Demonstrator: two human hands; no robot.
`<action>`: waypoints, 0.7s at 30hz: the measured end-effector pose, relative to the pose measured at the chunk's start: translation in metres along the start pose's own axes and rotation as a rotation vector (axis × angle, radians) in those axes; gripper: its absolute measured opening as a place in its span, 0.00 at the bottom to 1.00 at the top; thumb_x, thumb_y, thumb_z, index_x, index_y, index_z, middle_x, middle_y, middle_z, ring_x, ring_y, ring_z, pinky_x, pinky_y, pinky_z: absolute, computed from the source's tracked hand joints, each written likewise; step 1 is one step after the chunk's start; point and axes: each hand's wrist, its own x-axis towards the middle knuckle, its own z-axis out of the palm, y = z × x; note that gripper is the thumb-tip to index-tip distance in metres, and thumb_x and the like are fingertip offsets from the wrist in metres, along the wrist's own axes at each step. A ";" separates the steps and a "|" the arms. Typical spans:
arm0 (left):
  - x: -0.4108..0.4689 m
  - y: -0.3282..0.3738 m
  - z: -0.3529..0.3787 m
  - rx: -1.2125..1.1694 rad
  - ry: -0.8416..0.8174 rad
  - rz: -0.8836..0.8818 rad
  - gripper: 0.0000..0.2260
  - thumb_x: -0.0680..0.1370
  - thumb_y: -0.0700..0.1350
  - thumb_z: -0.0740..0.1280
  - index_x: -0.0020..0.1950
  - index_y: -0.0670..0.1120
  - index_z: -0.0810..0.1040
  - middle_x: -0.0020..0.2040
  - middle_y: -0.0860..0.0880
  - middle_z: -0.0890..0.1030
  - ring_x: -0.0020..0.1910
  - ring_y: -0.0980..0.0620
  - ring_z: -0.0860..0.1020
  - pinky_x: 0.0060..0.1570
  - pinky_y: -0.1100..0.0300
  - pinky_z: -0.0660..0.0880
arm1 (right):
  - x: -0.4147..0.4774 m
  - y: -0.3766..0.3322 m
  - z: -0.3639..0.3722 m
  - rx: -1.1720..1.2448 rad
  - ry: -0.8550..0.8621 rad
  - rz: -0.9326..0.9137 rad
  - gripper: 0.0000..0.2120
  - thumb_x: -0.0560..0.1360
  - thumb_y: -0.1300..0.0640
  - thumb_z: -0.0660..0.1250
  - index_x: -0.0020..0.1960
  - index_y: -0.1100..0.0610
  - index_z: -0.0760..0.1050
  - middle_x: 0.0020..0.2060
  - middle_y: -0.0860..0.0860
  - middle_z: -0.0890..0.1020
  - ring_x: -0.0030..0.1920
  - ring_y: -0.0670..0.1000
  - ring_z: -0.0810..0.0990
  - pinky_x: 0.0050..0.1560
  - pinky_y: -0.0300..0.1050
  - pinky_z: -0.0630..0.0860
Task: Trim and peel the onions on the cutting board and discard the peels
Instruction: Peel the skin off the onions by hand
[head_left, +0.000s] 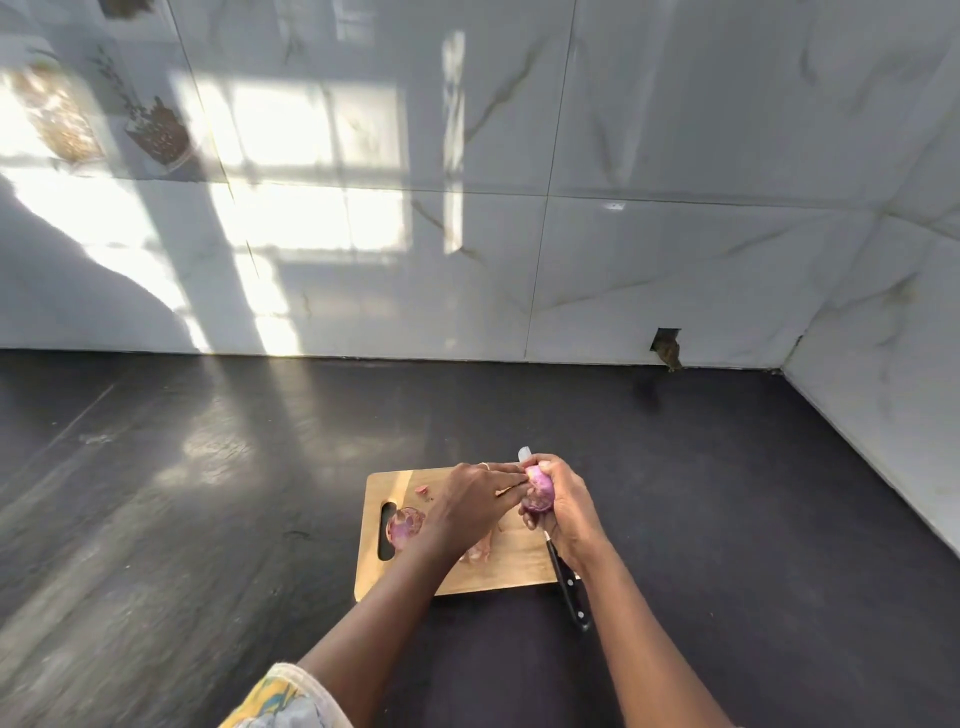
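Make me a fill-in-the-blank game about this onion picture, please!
1. The right hand holds a purple ____, which the left hand touches.
2. A second onion lies on the wooden ____.
3. The knife has a ____ handle.
Missing words: onion; cutting board; black.

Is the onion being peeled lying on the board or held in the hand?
Held. The right hand curls round the onion, and the left hand touches its skin; the cutting board lies below.
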 end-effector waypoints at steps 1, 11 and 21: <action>0.001 0.001 -0.001 0.012 -0.016 0.010 0.09 0.72 0.44 0.68 0.47 0.42 0.84 0.47 0.46 0.84 0.46 0.54 0.82 0.47 0.62 0.79 | 0.000 -0.001 0.000 -0.003 0.001 0.000 0.10 0.77 0.63 0.54 0.46 0.61 0.75 0.33 0.57 0.74 0.27 0.51 0.70 0.22 0.40 0.67; 0.003 0.001 -0.005 0.120 -0.088 0.077 0.11 0.74 0.45 0.64 0.50 0.42 0.83 0.51 0.47 0.83 0.47 0.52 0.82 0.48 0.59 0.79 | -0.002 -0.001 0.000 -0.029 0.001 -0.003 0.11 0.79 0.62 0.54 0.47 0.62 0.75 0.31 0.56 0.77 0.25 0.49 0.72 0.21 0.40 0.67; 0.005 -0.003 -0.006 0.326 -0.165 0.166 0.20 0.76 0.51 0.52 0.41 0.44 0.81 0.38 0.51 0.84 0.32 0.54 0.81 0.32 0.59 0.79 | -0.001 -0.001 0.003 -0.068 0.001 -0.011 0.11 0.79 0.61 0.53 0.46 0.62 0.74 0.31 0.54 0.74 0.25 0.47 0.72 0.21 0.39 0.66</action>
